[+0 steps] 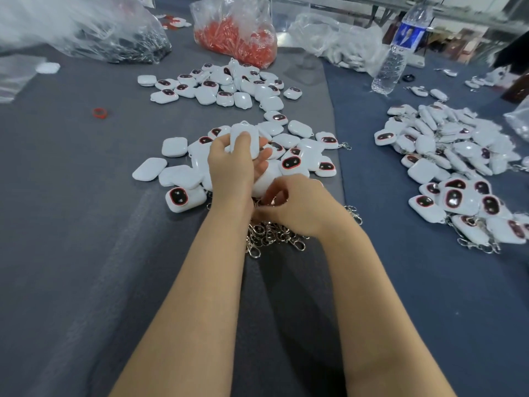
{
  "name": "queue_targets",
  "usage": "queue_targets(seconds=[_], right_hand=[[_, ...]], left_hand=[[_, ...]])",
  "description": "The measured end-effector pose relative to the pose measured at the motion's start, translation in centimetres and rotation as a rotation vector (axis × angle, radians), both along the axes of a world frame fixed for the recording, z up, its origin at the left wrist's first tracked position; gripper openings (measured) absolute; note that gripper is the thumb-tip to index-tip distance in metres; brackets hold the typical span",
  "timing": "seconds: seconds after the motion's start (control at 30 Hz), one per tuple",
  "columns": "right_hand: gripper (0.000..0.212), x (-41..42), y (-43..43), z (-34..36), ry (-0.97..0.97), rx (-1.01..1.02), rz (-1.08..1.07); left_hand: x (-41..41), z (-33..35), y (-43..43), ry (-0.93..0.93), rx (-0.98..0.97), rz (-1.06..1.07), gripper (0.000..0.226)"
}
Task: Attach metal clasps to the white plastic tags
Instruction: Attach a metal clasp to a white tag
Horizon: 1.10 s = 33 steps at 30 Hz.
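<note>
Dozens of white plastic tags [149,169] lie heaped on the grey surface [71,196] as the left hand [232,164] grips one tag [239,129] upright, fingers curled round its body, loop at the far end. The right hand [294,207], fingers bent, works in the near heap of metal clasps [269,236]; whether it has pinched one cannot be told. Tags look light, rigid and slick: best held by the flat sides, loop left free.
</note>
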State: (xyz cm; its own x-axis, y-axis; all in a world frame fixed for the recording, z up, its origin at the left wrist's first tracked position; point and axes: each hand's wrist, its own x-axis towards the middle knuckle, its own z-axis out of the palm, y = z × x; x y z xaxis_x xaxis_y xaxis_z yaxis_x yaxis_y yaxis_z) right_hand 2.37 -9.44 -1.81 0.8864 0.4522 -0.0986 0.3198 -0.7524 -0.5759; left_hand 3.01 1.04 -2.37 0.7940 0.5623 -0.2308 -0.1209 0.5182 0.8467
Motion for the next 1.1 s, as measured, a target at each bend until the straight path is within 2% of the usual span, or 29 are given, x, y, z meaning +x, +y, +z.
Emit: queue_targets(seconds=[0.07, 0.17, 0.33, 0.47, 0.53, 0.6, 0.67, 0.73, 0.83, 0.93, 1.1], right_hand=[[0.018, -0.3, 0.3, 0.1, 0.023, -0.070, 0.052], [0.010, -0.5, 0.7, 0.1, -0.068, -0.093, 0.038], [0.026, -0.6, 0.6, 0.1, -0.092, -0.181, 0.039], [0.021, -0.3, 0.3, -0.1, -0.099, -0.167, 0.046], [0.019, -0.2, 0.0, -0.1, -0.077, -0.071, 0.002], [0.010, 0.3, -0.4, -0.1, -0.041, 0.119, -0.070], [0.016, 0.8, -0.9, 0.0, -0.030, 0.298, -0.156], [0.019, 1.3, -1.3, 0.0, 0.001, 0.455, -0.239], [0.017, 1.8, -1.7, 0.0, 0.086, 0.691, -0.336], [0.017, 2.1, -2.0, -0.2, 0.181, 0.779, -0.328], [0.023, 2.5, -2.3, -0.3, 0.212, 0.834, -0.354]], left_hand=[[0.0, 0.0, 0.0, 0.006, 0.018, 0.017, 0.023], [0.1, -0.1, -0.1, 0.026, 0.024, 0.043, 0.018], [0.2, -0.3, -0.2, 0.012, 0.031, 0.007, 0.032], [0.1, -0.4, -0.4, 0.007, 0.015, -0.008, 0.031], [0.1, -0.3, -0.4, 0.007, 0.011, -0.002, 0.032], [0.0, -0.1, -0.4, 0.006, 0.014, 0.014, 0.030], [-0.1, 0.1, -0.4, 0.018, 0.051, 0.032, 0.020], [-0.2, 0.1, -0.5, 0.050, 0.164, 0.023, 0.010], [-0.4, 0.2, -0.8, 0.097, 0.335, -0.081, 0.017], [-0.7, 0.4, -1.0, 0.058, 0.475, -0.141, 0.007], [-1.0, 0.1, -0.8, 0.055, 0.624, -0.239, 0.010]])
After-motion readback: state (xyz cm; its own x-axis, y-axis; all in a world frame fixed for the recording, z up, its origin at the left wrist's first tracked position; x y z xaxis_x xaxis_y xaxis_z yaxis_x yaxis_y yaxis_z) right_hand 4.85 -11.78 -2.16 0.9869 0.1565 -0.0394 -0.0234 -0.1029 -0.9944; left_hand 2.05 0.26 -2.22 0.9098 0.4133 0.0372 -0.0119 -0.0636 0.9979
